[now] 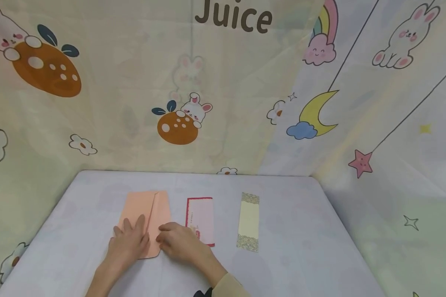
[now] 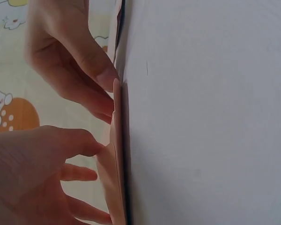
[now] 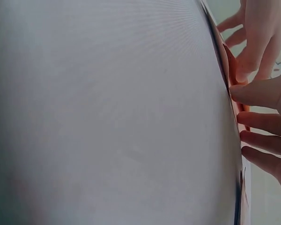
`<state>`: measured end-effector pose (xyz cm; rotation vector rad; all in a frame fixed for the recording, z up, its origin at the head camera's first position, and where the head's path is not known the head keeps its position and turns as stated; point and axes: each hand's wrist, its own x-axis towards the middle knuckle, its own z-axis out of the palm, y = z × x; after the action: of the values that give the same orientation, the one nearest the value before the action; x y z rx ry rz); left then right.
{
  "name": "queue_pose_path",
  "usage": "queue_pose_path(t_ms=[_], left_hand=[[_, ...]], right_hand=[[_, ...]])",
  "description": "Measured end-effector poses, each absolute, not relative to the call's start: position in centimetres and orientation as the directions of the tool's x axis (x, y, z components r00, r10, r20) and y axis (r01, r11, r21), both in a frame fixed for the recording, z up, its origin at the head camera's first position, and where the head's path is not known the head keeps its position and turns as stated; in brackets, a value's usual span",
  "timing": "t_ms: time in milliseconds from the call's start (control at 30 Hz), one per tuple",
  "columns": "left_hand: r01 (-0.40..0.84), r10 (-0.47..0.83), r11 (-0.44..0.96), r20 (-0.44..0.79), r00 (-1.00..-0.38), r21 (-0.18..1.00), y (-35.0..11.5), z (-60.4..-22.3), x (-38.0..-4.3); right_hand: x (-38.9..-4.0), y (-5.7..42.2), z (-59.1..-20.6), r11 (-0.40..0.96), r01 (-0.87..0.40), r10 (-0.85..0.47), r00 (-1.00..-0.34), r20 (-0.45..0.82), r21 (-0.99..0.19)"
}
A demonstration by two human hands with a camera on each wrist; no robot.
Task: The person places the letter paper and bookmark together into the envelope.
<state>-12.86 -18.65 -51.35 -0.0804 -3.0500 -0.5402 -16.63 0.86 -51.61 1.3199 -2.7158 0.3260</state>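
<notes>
A peach paper envelope (image 1: 135, 204) lies on the white tabletop, a lengthwise fold line running down its right part. My left hand (image 1: 129, 242) rests on its lower left with the fingers spread; in the left wrist view, the left hand's fingertips (image 2: 94, 176) meet the paper. My right hand (image 1: 182, 243) pinches the envelope's right edge near the bottom between thumb and fingers. From the right wrist, the right thumb (image 3: 255, 93) shows against the paper rim, a peach layer standing slightly raised beside it. Part of the envelope is hidden under the left hand.
A pink card (image 1: 202, 214) with a red border lies just right of the envelope, partly covered by my right hand. Farther right is a cream strip (image 1: 248, 214) with patterned ends. A printed cloth backdrop (image 1: 134, 82) surrounds the white table (image 1: 293, 231).
</notes>
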Motion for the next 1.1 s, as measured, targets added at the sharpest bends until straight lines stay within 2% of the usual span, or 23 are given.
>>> queue_pose_path(t_ms=[400,733,933,1100], left_hand=[[0.146,0.137,0.899,0.052,-0.989,0.412,-20.0,-51.0,-12.3],[0.158,0.152,0.902,0.048,-0.987,0.403,-19.9,-50.7,-12.1],[0.120,0.147,0.885,-0.026,-0.989,0.450,-20.4,-50.4,-12.2],[0.138,0.175,0.882,-0.041,-0.984,0.451,-20.7,-50.2,-12.3]], right_hand=[[-16.5,0.7,-51.6,0.611,-0.779,-0.758,-0.627,0.183,-0.137],[-16.5,0.7,-51.5,0.602,-0.787,-0.766,-0.617,0.181,-0.136],[-16.5,0.7,-51.7,0.605,-0.783,-0.763,-0.622,0.177,-0.141],[-16.6,0.6,-51.7,0.607,-0.782,-0.765,-0.623,0.166,-0.137]])
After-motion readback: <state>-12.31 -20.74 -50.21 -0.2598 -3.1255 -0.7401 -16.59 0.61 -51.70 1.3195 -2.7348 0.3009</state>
